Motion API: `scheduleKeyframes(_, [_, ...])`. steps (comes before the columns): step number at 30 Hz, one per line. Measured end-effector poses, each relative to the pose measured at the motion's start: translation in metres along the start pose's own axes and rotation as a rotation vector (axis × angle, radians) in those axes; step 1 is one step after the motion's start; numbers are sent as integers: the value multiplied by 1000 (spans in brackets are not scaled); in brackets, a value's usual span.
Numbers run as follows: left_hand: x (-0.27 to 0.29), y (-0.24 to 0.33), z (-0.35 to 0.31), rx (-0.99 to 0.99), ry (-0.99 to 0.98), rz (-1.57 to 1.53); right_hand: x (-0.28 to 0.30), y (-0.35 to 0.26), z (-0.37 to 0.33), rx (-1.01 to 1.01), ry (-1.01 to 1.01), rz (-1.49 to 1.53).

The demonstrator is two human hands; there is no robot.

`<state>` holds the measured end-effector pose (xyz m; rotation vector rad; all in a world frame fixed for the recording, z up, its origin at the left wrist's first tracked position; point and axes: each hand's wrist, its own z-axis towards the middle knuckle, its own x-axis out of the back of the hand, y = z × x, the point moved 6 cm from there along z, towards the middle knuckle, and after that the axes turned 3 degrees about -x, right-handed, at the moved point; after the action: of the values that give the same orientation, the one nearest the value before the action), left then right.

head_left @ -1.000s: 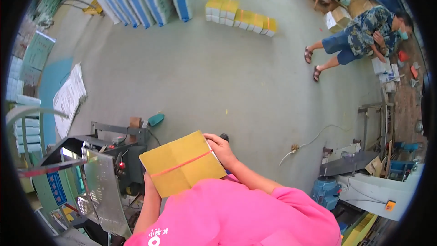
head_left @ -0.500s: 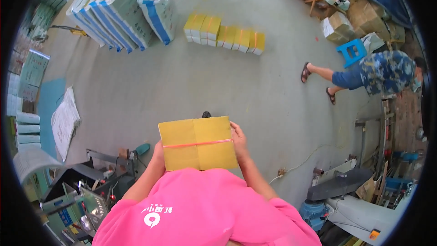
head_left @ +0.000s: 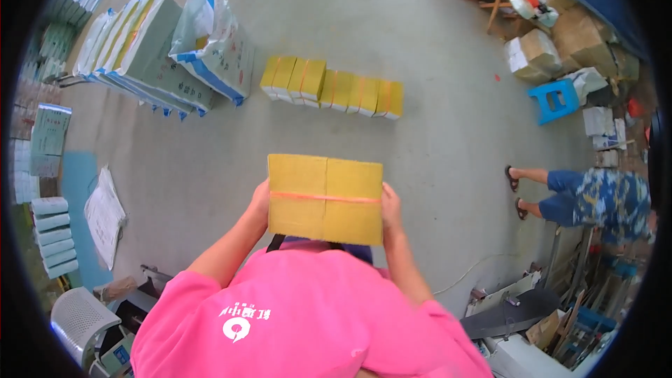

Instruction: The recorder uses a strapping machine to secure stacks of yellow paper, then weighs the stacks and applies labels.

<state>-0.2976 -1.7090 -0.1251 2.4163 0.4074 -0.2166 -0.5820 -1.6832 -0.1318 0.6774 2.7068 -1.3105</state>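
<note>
I carry a yellow-covered bundle (head_left: 299,220) in front of my chest, with a pinkish-orange strap tied across its middle. Its top faces up and shows a seam running crosswise to the strap. My left hand (head_left: 262,201) grips the left side, and my right hand (head_left: 391,208) grips the right side; most fingers are hidden behind the edges. Ahead on the grey floor, a row of similar strapped yellow bundles (head_left: 337,88) with white sides stands, stacked higher at its left end.
Upright white sacks with blue bands (head_left: 157,52) and an open-topped sack (head_left: 227,63) stand ahead left. A blue stool (head_left: 554,100) and cardboard boxes (head_left: 577,31) are at the far right. Another person (head_left: 602,196) stands at the right. A white sheet (head_left: 105,217) lies at left.
I have moved forward with the bundle, so the floor row is nearer. The bundle sits higher in view and further right. The other person has shifted toward the lower right.
</note>
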Motion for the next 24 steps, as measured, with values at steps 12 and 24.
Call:
scheduleKeyframes(12, [-84, 27, 198, 112, 63, -629, -47, -142, 286, -151, -246, -402])
scheduleKeyframes(24, [-106, -49, 452, 268, 307, -935, -62, -59, 604, -292, -356, -919])
